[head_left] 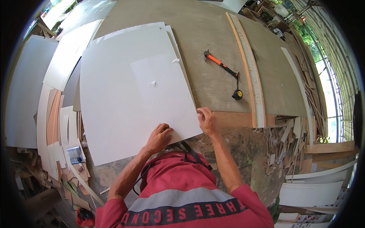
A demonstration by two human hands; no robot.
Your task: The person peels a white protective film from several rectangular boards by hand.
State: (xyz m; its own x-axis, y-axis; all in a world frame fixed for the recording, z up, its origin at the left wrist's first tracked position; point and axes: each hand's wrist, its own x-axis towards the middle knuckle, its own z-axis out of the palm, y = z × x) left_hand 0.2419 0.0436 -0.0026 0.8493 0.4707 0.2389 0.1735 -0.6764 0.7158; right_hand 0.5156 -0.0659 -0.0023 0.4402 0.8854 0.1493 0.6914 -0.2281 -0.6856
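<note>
A large white board [125,98] lies on the brown worktable, its near edge reaching out toward my body. My left hand [159,137] rests on the board by its near edge, fingers curled, and whether anything is in them is hidden. At the board's right edge, close to its near right corner, my right hand [206,120] has its fingers bent and pinched; what they hold, if anything, I cannot make out. Another white sheet [173,40] shows from beneath along the far right side. Small white scraps [153,83] lie on the board.
To the right, a hammer [220,64] with an orange and black handle lies near a black and yellow tape measure [237,94]. Beyond them a long wooden strip [247,64] crosses the worktable [197,22]. Offcuts [287,140] are heaped at right; more boards [30,91] stand at left.
</note>
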